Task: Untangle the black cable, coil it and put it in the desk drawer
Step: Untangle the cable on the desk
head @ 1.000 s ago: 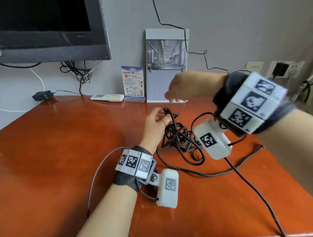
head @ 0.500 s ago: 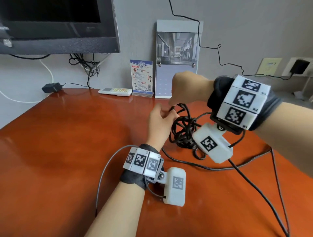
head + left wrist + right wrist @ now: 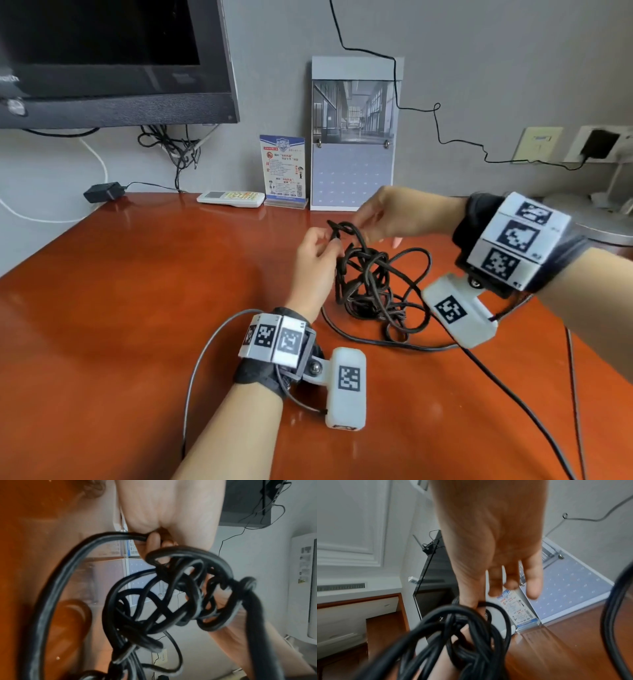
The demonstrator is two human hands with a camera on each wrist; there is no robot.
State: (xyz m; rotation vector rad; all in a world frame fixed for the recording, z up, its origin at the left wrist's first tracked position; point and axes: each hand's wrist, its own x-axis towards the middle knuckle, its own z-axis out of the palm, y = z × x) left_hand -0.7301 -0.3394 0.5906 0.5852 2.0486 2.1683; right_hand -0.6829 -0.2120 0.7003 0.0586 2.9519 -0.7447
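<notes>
Now the black cable (image 3: 371, 284) is pinched from both sides at the top of its tangle: a strand is held between the curled fingers and thumb of the left hand (image 3: 317, 255), and a loop just beside that grip is nipped by the thumb and forefinger of the right hand (image 3: 394, 214), whose remaining fingers are left loosely spread. Compared with half a second ago, the two grips are seen drawn slightly apart, and the loop between them is lifted clear of the knot. Below the grips the tangle is still resting on the worktop (image 3: 137, 308), with loose lengths trailing away beneath the right wrist. Beyond the grips a calendar (image 3: 354, 137) is stood against the wall.
</notes>
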